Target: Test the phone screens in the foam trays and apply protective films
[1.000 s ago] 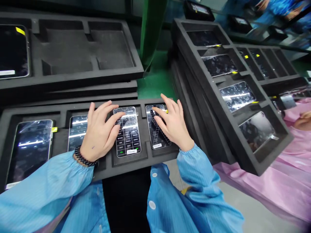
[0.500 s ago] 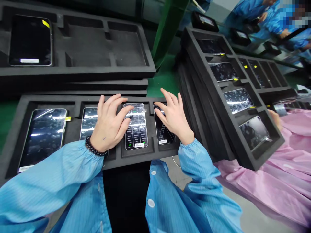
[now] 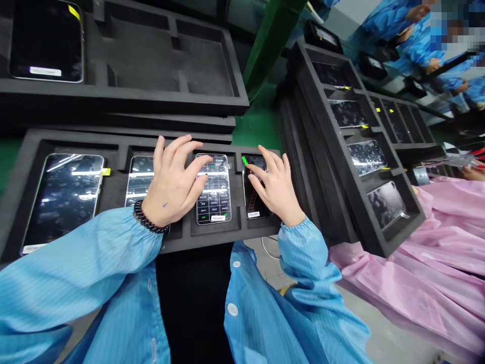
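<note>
A black foam tray [image 3: 212, 235] in front of me holds several phones with lit or glossy screens. Over the phone with a grid of menu buttons [image 3: 214, 199] is my left hand [image 3: 172, 184], fingers spread and holding nothing; it partly covers the phone left of it [image 3: 138, 184]. My right hand [image 3: 278, 187] is at the rightmost phone [image 3: 252, 189], its index finger at the upper screen beside green marks, its other fingers apart. A red grid strip shows lower on that screen. At the tray's left end lies a larger tablet-like device [image 3: 66, 197] with a yellow tab.
Behind stands a stack of black foam trays [image 3: 144, 65] with one dark device [image 3: 47, 40] in it. To the right, another tray stack [image 3: 364, 207] holds several phones. A person in pink sleeves [image 3: 428, 237] is close on the right, and a green post [image 3: 271, 45] rises behind.
Green marks have appeared at the top left of the rightmost phone's screen, and its grid lines now look partly red. My right fingertip has shifted slightly right. The whole view has tilted a little.
</note>
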Demonstrator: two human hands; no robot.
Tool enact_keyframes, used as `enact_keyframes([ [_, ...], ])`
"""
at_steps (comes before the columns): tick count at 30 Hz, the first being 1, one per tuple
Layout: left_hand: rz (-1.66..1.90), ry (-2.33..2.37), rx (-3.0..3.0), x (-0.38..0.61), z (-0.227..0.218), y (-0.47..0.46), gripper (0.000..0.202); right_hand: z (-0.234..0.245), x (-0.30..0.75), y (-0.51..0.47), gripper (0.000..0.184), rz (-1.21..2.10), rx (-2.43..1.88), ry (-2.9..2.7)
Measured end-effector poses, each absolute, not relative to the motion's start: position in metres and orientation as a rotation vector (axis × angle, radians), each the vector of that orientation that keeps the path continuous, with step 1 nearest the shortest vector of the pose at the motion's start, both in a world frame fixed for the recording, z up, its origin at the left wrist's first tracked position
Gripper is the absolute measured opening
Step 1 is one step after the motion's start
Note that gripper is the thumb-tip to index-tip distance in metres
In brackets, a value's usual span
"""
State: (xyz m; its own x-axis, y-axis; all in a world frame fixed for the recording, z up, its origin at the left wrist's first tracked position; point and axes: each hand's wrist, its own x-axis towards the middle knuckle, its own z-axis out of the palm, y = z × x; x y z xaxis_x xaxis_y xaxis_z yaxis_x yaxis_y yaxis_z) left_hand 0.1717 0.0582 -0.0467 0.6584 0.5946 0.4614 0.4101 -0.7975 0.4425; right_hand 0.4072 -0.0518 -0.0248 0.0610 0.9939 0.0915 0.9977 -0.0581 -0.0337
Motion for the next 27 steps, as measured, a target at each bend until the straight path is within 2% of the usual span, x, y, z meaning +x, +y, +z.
enact_keyframes([
  [11, 0.795, 0.822, 2.548, 0.17, -0.045, 0.058, 0.035, -0.023, 0.401, -0.088, 0.036, -0.087, -2.253, -2.071],
  [20, 0.74, 0.857, 2.508, 0.171, -0.042, 0.057, 0.045, -0.02, 0.395, -0.122, 0.036, -0.098, -2.31, -2.042],
  [27, 0.75, 0.85, 2.522, 0.171, -0.041, 0.056, 0.042, -0.018, 0.391, -0.15, 0.034, -0.1, -2.354, -2.023],
])
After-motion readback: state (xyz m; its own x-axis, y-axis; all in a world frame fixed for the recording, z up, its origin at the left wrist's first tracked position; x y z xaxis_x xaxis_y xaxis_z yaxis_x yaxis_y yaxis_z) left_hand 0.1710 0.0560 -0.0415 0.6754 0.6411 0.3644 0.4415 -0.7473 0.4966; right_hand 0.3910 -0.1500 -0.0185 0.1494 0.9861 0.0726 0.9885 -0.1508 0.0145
